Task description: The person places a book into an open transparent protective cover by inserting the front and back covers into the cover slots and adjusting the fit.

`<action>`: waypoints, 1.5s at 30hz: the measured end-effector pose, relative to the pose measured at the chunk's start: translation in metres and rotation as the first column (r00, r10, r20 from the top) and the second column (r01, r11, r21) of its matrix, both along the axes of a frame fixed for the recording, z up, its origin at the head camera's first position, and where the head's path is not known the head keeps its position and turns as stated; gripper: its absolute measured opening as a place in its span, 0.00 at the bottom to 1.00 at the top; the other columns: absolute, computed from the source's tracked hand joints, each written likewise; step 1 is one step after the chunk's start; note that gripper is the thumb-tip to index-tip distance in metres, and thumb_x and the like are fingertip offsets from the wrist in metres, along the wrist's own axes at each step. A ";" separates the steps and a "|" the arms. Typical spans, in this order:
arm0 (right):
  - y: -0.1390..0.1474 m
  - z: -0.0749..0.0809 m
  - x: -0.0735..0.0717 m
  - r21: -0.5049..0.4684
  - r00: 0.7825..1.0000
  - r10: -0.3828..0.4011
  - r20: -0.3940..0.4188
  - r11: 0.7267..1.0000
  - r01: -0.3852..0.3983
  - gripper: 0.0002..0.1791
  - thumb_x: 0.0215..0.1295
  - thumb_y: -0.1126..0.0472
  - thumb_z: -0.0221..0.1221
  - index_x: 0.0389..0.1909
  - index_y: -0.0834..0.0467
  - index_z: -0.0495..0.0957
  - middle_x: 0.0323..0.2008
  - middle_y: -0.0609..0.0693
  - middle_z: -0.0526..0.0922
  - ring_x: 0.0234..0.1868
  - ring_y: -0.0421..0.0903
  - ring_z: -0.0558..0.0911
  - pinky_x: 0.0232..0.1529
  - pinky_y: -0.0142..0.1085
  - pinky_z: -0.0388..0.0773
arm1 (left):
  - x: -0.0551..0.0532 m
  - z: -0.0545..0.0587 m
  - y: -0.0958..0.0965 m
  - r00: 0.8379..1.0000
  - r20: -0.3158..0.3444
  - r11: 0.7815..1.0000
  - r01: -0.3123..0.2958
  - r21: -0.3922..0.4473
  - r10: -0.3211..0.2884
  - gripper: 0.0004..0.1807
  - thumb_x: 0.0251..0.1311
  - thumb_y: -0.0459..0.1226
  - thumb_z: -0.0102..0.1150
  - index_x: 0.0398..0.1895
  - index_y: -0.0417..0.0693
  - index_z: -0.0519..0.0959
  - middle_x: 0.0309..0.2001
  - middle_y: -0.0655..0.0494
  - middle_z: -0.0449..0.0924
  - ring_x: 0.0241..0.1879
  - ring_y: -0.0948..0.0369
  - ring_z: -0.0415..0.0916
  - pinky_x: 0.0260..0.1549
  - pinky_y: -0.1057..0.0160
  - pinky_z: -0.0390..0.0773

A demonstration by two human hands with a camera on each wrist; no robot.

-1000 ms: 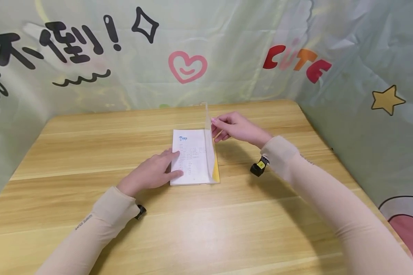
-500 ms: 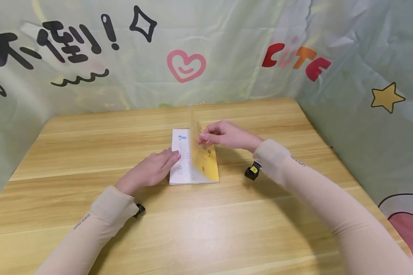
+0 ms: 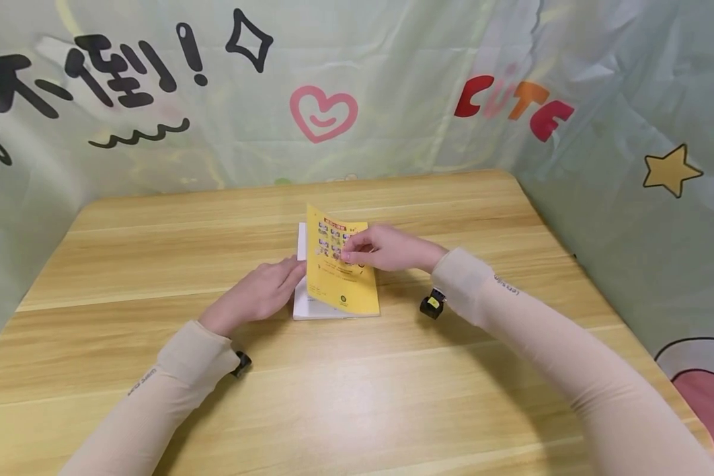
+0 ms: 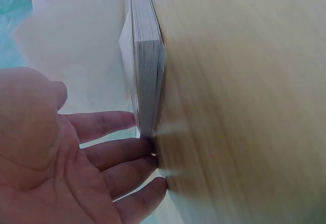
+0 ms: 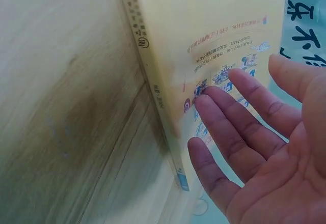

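Note:
A thick paperback book lies on the wooden table, its yellow printed cover (image 3: 338, 287) tilted up at the left over white pages (image 3: 300, 304). My right hand (image 3: 395, 249) touches the cover's outer face with loosely bent fingers; in the right wrist view the fingertips (image 5: 204, 102) rest near small coloured pictures. The book's spine (image 5: 153, 81) lies along its right side. On the left, my left hand (image 3: 262, 289) holds its fingers relaxed against the book's edge. The left wrist view shows those fingertips at the corner of the page block (image 4: 148, 76), under the raised cover.
The wooden table (image 3: 357, 396) extends around the book on all sides. Behind it hangs a pale green cloth (image 3: 393, 79) with printed lettering, a heart and a star. Each wrist carries a small black camera (image 3: 432, 304) close to the tabletop.
The last leaves and the yellow cover have swung over from right to left, covering most of the white page. My right hand has moved left and slightly down with them; my left hand has barely moved.

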State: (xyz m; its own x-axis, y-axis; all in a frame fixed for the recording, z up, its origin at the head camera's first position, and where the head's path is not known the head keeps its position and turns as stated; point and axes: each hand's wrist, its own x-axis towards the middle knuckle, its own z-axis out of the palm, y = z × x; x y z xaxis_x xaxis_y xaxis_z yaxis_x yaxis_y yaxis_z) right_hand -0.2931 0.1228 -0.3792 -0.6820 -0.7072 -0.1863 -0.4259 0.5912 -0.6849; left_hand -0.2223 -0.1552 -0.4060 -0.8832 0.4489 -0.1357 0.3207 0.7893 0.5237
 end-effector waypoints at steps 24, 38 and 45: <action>-0.007 0.006 0.013 0.195 0.986 0.135 -0.097 0.974 -0.114 0.15 0.78 0.53 0.64 0.57 0.54 0.87 0.57 0.49 0.91 0.63 0.47 0.86 0.71 0.48 0.78 | -0.006 -0.002 -0.002 0.999 0.019 0.999 -0.033 -0.033 0.034 0.41 0.81 0.47 0.56 0.85 0.35 0.55 0.72 0.31 0.76 0.54 0.50 0.81 0.63 0.45 0.80; -0.010 0.008 0.016 0.288 0.986 0.143 -0.091 0.951 -0.111 0.24 0.69 0.52 0.73 0.63 0.54 0.85 0.66 0.48 0.86 0.64 0.47 0.81 0.73 0.47 0.74 | -0.012 0.000 0.002 1.000 0.025 0.989 0.011 -0.146 -0.007 0.46 0.74 0.53 0.65 0.84 0.38 0.59 0.84 0.33 0.55 0.83 0.35 0.54 0.80 0.36 0.60; -0.011 0.006 0.017 0.303 0.985 0.142 -0.101 0.947 -0.106 0.29 0.64 0.53 0.77 0.65 0.54 0.83 0.72 0.48 0.80 0.69 0.48 0.77 0.77 0.46 0.70 | -0.017 0.002 0.005 0.999 0.043 0.984 0.003 -0.179 0.004 0.51 0.73 0.56 0.65 0.85 0.37 0.54 0.85 0.32 0.50 0.84 0.35 0.52 0.80 0.35 0.59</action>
State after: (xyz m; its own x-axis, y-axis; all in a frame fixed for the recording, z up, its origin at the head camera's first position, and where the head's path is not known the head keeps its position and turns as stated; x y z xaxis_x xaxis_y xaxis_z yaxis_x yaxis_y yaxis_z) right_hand -0.2760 0.1115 -0.3727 -0.6228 -0.7132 -0.3217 -0.5769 0.6963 -0.4269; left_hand -0.2398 -0.1500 -0.4041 -0.8750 0.4135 -0.2520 0.3004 0.8717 0.3871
